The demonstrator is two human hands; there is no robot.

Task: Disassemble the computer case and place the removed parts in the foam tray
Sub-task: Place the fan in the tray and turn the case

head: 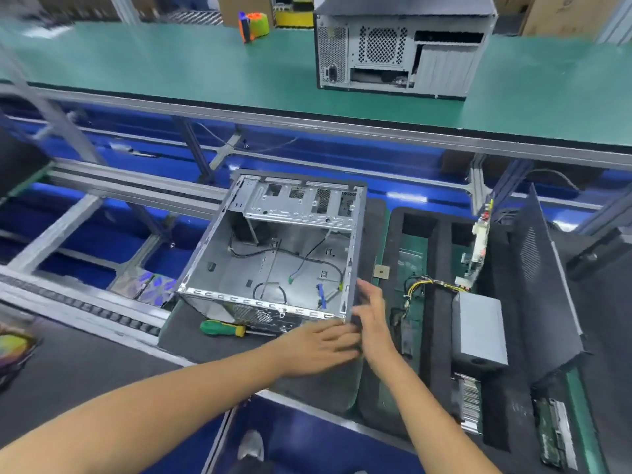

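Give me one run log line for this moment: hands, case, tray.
left hand: open, at case near corner | right hand: open, same corner | case: gutted, cables left | tray: parts inside | screwdriver: lying by case

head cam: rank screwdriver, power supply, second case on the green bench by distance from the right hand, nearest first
From the right hand:
1. Power supply, grey box in the foam tray, to its right.
2. Screwdriver, green-handled, left, below the open case.
3. Second case, far back on the green bench.

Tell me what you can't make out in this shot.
Head view only:
- Case near right corner: covered by both hands, left and right; any grip unclear.
- Screwdriver tip: hidden under the case.
- Tray lower right parts: blurred, cut by the edge.
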